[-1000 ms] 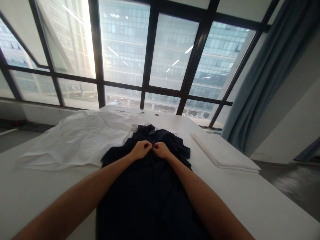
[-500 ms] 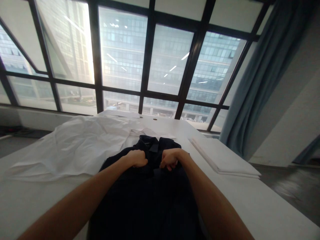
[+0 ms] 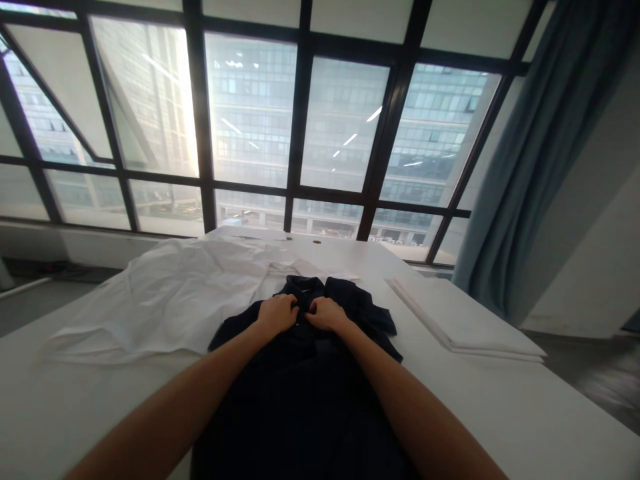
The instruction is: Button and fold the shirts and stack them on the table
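A dark navy shirt (image 3: pixel 300 400) with a collar lies on the white table (image 3: pixel 500 393), its collar end pointing toward the window. Just below the collar, my left hand (image 3: pixel 278 313) is closed on the front of the shirt. My right hand (image 3: pixel 327 313) pinches the cloth close beside it, the two hands being only a small gap apart. Both sets of fingertips are partly hidden by the hands and the dark folds. A sleeve (image 3: pixel 370 310) lies rumpled beyond my right hand.
A crumpled white cloth (image 3: pixel 165 293) spreads over the table's left side. On the right rests a folded white cloth (image 3: pixel 465 317). Behind the table stand dark-framed windows (image 3: pixel 345 127), and a blue-grey curtain (image 3: pixel 520 200) hangs at the right.
My hands have come closer together and moved up toward the collar. The shirt's right sleeve now lies further out to the right. The view has shifted slightly.
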Available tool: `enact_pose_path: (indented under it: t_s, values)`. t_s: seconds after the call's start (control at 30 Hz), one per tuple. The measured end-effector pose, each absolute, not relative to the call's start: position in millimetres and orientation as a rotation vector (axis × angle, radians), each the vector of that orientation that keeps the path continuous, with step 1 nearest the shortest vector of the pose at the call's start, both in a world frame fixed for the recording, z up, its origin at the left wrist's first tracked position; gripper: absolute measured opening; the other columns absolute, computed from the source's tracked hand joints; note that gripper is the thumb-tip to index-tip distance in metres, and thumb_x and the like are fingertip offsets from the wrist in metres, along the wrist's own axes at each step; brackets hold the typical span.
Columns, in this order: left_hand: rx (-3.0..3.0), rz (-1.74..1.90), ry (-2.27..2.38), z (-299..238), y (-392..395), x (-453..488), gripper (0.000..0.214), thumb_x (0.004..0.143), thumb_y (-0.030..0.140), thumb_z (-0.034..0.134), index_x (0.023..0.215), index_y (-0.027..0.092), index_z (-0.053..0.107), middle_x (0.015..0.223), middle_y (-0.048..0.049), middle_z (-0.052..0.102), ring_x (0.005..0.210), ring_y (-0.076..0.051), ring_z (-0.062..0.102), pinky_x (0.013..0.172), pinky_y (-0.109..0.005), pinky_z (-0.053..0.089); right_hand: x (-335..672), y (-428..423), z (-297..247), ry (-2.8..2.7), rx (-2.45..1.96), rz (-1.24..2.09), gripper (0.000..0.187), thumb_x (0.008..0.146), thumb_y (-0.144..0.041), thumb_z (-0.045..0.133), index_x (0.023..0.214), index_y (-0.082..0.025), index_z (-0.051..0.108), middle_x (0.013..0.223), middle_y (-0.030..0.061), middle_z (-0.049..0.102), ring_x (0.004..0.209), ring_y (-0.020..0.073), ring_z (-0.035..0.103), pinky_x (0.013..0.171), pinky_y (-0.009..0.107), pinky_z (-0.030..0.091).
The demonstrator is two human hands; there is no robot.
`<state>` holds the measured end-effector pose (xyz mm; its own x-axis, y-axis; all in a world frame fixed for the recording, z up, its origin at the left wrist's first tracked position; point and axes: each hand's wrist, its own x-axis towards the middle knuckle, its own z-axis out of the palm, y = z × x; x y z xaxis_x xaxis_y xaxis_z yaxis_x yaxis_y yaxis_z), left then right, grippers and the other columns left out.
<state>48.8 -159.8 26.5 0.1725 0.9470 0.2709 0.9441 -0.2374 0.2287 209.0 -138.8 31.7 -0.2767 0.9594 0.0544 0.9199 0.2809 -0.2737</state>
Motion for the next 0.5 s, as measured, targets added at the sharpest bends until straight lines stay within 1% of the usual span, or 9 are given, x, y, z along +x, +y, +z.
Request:
enact_pose_path:
  t_s: [0.07,0.1,0.17,0.23,0.3,0.4,0.43,0.5]
  values:
    - [2.440,0.547,1.952,26.3,-160.5,50.3,0.032,0.092,0.035,0.044,0.104,0.023,0.072,0.103,-0.0090,0.070,0.097,-0.026,0.064,0.082,-0.037,0.048,211.4,-137.0,32.8,-2.321,-1.745,0.253,0.023,0.080,-0.034,0.059,0.090,-0.020,0.074,0.095,0.0092,0.073,0.089,0.0242,0.067,0.071,0.029,0.047]
    - [2.477,0.526,1.936,25.3,-160.6,51.1,0.033,0.092,0.035,0.044,0.103,0.023,0.072,0.103,-0.0100,0.070,0.098,-0.027,0.063,0.084,-0.039,0.047,212.0,-135.9,32.5,-2.293,-1.745,0.237,0.024,0.081,-0.033,0.056,0.088,-0.019,0.074,0.095,0.0097,0.073,0.088,0.0238,0.067,0.072,0.028,0.047]
    - [2.554,0.517,1.893,21.8,-160.1,52.7,0.030,0.090,0.037,0.050,0.103,0.024,0.073,0.107,-0.0110,0.067,0.103,-0.029,0.059,0.087,-0.040,0.045,212.4,-133.3,30.8,-2.241,-1.741,0.245,0.028,0.085,-0.031,0.050,0.085,-0.018,0.074,0.093,0.0102,0.073,0.086,0.0223,0.067,0.072,0.027,0.046]
    - [2.626,0.566,1.848,17.4,-158.9,53.7,0.027,0.088,0.033,0.053,0.104,0.025,0.073,0.113,-0.0102,0.064,0.110,-0.029,0.055,0.091,-0.041,0.042,212.8,-130.1,28.8,-2.227,-1.711,0.318,0.032,0.088,-0.030,0.046,0.081,-0.016,0.074,0.089,0.0097,0.073,0.082,0.0197,0.066,0.070,0.025,0.044]
    - [2.673,0.597,1.785,13.7,-157.3,54.1,0.025,0.088,0.029,0.053,0.104,0.026,0.072,0.115,-0.0088,0.062,0.112,-0.028,0.052,0.093,-0.042,0.040,213.9,-127.0,27.6,-2.233,-1.673,0.388,0.039,0.091,-0.036,0.044,0.080,-0.015,0.074,0.085,0.0092,0.073,0.077,0.0178,0.066,0.067,0.023,0.043]
    - [2.689,0.551,1.690,11.1,-155.8,53.0,0.026,0.090,0.029,0.050,0.106,0.026,0.071,0.109,-0.0075,0.063,0.108,-0.027,0.053,0.092,-0.043,0.039,217.3,-123.0,26.5,-2.260,-1.643,0.377,0.048,0.092,-0.050,0.045,0.078,-0.014,0.074,0.078,0.0091,0.072,0.073,0.0171,0.065,0.063,0.022,0.042]
    - [2.687,0.538,1.670,10.7,-155.6,52.3,0.027,0.092,0.030,0.048,0.107,0.027,0.070,0.107,-0.0071,0.063,0.107,-0.027,0.053,0.092,-0.043,0.039,218.8,-121.9,26.1,-2.277,-1.637,0.369,0.048,0.091,-0.051,0.047,0.077,-0.014,0.074,0.075,0.0089,0.071,0.071,0.0166,0.064,0.061,0.022,0.041]
    - [2.686,0.530,1.640,10.3,-155.6,50.7,0.029,0.093,0.031,0.046,0.111,0.030,0.069,0.107,-0.0063,0.063,0.105,-0.026,0.054,0.091,-0.043,0.038,222.0,-119.8,24.9,-2.304,-1.625,0.402,0.046,0.092,-0.047,0.049,0.074,-0.013,0.073,0.070,0.0080,0.070,0.065,0.0148,0.063,0.058,0.021,0.039]
